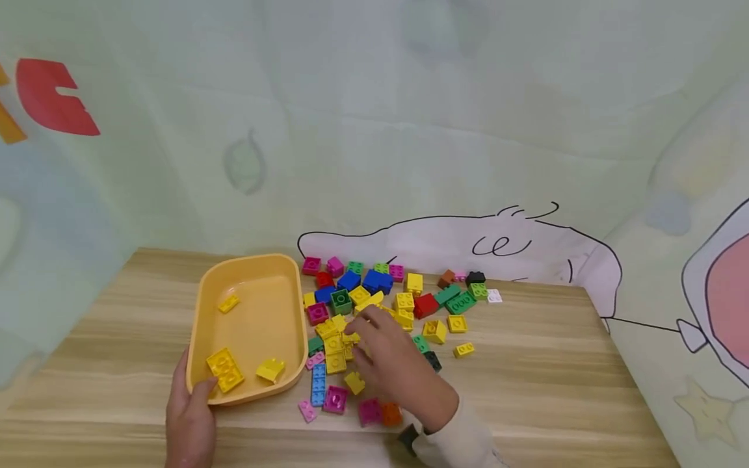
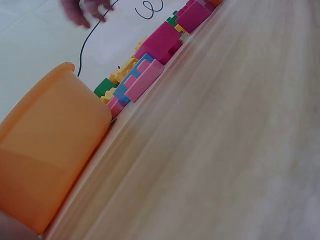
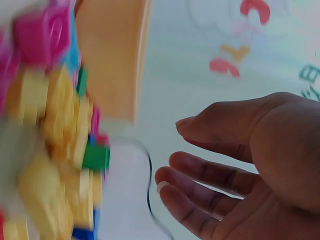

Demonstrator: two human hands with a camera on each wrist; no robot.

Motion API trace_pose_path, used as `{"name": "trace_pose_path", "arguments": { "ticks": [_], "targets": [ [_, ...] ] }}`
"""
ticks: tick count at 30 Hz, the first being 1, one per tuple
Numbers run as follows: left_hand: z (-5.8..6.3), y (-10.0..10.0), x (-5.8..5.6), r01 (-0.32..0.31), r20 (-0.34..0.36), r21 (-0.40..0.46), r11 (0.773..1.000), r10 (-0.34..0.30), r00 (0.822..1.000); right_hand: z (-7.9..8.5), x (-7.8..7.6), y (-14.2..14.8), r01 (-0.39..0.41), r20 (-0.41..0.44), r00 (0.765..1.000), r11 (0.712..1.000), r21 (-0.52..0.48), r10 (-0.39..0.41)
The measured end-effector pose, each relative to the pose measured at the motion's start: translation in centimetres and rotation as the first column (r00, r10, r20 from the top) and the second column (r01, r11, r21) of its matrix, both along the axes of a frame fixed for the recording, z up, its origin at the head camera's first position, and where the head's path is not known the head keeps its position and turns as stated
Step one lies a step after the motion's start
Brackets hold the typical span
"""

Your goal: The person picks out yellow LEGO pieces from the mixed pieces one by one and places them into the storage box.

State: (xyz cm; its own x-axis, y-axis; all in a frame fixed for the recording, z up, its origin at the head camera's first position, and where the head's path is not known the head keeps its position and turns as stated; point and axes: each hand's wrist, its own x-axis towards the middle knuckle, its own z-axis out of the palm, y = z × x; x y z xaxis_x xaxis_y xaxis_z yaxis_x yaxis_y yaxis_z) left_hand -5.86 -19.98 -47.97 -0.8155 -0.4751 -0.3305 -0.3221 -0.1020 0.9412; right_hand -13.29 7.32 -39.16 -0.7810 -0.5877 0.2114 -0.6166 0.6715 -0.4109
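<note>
In the head view, my left hand [image 1: 190, 416] grips the near left corner of a yellow-orange plastic tray [image 1: 248, 261], its thumb over the rim. Inside the tray lie a yellow toy brick [image 1: 225, 369], a curved yellow piece [image 1: 271, 370] and a small yellow brick [image 1: 229, 303]. Above the yellow bricks [image 1: 335, 363] right of the tray is my right hand [image 1: 389, 357]. In the right wrist view its fingers [image 3: 210, 175] are loosely bent and thumb apart, with nothing between them. The right hand hides part of the pile in the head view.
Many mixed-colour bricks spread right of the tray, with blue ones [image 1: 374, 281] at the back and magenta ones [image 1: 335, 399] in front. A white brick [image 1: 494, 296] lies at the far right. A printed cloth [image 1: 374, 130] hangs behind the wooden table [image 1: 544, 364].
</note>
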Motion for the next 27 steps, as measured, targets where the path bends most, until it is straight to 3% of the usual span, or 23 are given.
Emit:
{"name": "trace_pose_path", "arguments": {
  "ticks": [6, 10, 14, 20, 27],
  "targets": [
    [0.0, -0.1, 0.0, 0.005, 0.009, -0.014, 1.0, -0.005, 1.0, -0.5, -1.1, 5.6, 0.185, -0.079, 0.979, 0.983, -0.011, -0.185],
    [0.0, -0.1, 0.0, -0.005, 0.009, -0.013, 1.0, 0.005, 1.0, -1.3, -2.0, 8.7, 0.309, -0.037, 0.95, 0.951, -0.023, -0.309],
    [-0.2, 0.1, -0.1, -0.013, -0.007, -0.002, 1.0, 0.013, 1.0, -2.5, -2.4, 11.0, 0.403, 0.034, 0.914, 0.914, 0.045, -0.404],
    [-0.2, 0.1, 0.0, -0.012, -0.015, -0.01, 1.0, 0.012, 1.0, -4.1, -2.5, 12.6, 0.431, 0.098, 0.887, 0.884, 0.182, -0.452],
    [-0.2, 0.0, 0.0, -0.007, -0.038, 0.005, 1.0, 0.007, 0.999, -4.6, -2.7, 13.0, 0.419, 0.154, 0.878, 0.884, 0.206, -0.453]
  ]
}}
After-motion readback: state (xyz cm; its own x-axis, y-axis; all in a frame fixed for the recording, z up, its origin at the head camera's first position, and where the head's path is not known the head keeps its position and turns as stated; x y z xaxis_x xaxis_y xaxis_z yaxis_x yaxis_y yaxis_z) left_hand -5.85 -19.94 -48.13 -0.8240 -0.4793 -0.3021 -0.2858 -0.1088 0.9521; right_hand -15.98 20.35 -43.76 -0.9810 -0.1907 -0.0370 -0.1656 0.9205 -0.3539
